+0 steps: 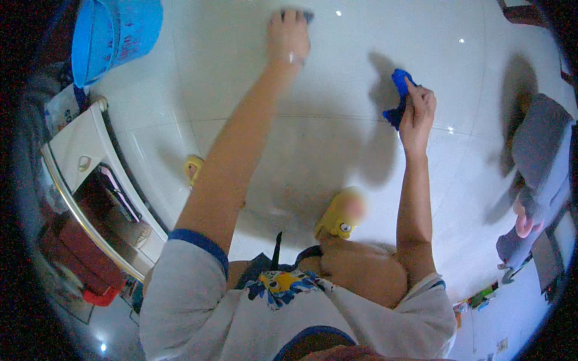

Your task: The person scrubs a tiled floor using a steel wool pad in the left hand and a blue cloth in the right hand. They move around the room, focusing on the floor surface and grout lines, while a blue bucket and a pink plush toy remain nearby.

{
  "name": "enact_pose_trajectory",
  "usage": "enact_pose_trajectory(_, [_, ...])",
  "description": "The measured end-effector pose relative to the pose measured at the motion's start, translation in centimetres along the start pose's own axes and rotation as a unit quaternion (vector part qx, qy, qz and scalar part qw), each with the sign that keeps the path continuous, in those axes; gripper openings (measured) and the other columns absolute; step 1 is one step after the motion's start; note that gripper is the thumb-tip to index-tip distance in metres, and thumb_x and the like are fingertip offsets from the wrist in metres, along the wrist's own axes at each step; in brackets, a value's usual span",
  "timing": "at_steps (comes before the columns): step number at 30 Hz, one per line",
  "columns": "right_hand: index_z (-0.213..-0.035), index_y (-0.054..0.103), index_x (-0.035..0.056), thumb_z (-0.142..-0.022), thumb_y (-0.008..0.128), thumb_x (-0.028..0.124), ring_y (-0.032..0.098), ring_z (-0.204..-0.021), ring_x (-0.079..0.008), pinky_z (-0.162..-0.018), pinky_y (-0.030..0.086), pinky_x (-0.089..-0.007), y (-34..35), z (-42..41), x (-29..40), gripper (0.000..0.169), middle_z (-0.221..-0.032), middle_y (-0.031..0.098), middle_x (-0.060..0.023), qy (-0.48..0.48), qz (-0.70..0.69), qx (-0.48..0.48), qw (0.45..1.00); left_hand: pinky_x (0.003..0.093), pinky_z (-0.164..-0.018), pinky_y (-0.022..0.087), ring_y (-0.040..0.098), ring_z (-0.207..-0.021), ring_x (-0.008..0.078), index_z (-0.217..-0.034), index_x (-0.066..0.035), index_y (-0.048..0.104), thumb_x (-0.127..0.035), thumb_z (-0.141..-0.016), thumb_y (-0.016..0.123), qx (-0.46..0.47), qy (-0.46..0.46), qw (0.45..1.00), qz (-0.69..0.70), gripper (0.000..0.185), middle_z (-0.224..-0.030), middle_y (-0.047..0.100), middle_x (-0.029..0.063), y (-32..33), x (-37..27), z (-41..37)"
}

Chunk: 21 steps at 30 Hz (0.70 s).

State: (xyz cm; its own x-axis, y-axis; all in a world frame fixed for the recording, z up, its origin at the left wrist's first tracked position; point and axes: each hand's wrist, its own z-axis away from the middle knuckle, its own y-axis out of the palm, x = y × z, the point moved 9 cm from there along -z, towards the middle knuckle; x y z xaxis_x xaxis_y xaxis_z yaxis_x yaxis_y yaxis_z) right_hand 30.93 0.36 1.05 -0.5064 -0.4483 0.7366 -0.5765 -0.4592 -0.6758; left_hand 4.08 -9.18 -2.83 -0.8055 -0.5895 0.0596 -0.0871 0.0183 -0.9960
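My left hand (289,38) reaches far forward, its fingers over a small dark object (309,17) at the pale tiled floor (226,76). Most of that object is hidden under the fingers. To the right, my right hand (417,113) pinches a crumpled blue cloth (400,81) between thumb and fingers. The cloth hangs in two visible pieces, and its shadow falls on the tiles to the left.
A blue plastic bucket (135,34) lies at the upper left. Below it stands a white cabinet (74,151) with an open compartment. My yellow slippers (332,216) are on the floor. A grey fabric-covered thing (537,140) is at the right.
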Motion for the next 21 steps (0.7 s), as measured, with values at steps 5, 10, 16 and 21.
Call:
enact_pose_trajectory(5, [-0.118,0.061,0.0093,-0.071,0.046,-0.012,0.049,-0.088,-0.0270,-0.086,0.039,-0.0352,0.0,0.3,-0.3,0.053,-0.089,0.050,-0.0110,-0.008,-0.047,-0.021,0.999,0.0449,-0.090,0.045,0.050,-0.110,0.0344,-0.121,-0.009,0.056,-0.014,-0.084,0.052,0.041,0.017,0.999,-0.011,0.038,-0.119,0.052,0.0122,1.0,0.3,2.6])
enact_pose_trajectory(10, [-0.117,0.061,0.0085,-0.073,0.047,-0.012,0.050,-0.089,-0.0268,-0.085,0.040,-0.0351,-1.4,0.0,-0.3,0.051,-0.091,0.052,-0.0117,-0.008,0.003,-0.048,0.999,0.0400,-0.087,0.045,0.053,-0.106,0.0299,-0.098,-0.005,0.063,-0.009,-0.078,0.051,0.024,-0.034,0.999,-0.022,0.023,-0.108,0.060,0.0118,0.6,2.0,-4.4])
enact_pose_trajectory(16, [-0.117,0.062,0.0091,-0.093,0.045,0.000,0.052,-0.087,-0.0162,-0.079,0.045,-0.0282,-4.3,-0.5,-0.9,0.031,-0.094,0.051,-0.0071,-0.008,0.025,-0.077,0.997,0.0412,-0.090,0.045,0.050,-0.107,0.0298,-0.109,-0.008,0.062,-0.008,-0.079,0.057,0.088,0.001,0.996,-0.019,0.031,-0.116,0.054,0.0106,0.2,0.1,-0.1])
enact_pose_trajectory(21, [-0.115,0.061,0.0047,-0.076,0.047,-0.008,0.051,-0.090,-0.0274,-0.084,0.042,-0.0358,-5.1,-0.3,-1.3,0.044,-0.093,0.052,-0.0131,-0.015,0.049,-0.108,0.993,0.0425,-0.091,0.045,0.051,-0.107,0.0322,-0.111,-0.010,0.062,-0.014,-0.080,0.058,0.074,0.003,0.996,-0.045,0.031,-0.116,0.054,0.0112,1.8,1.7,-4.0])
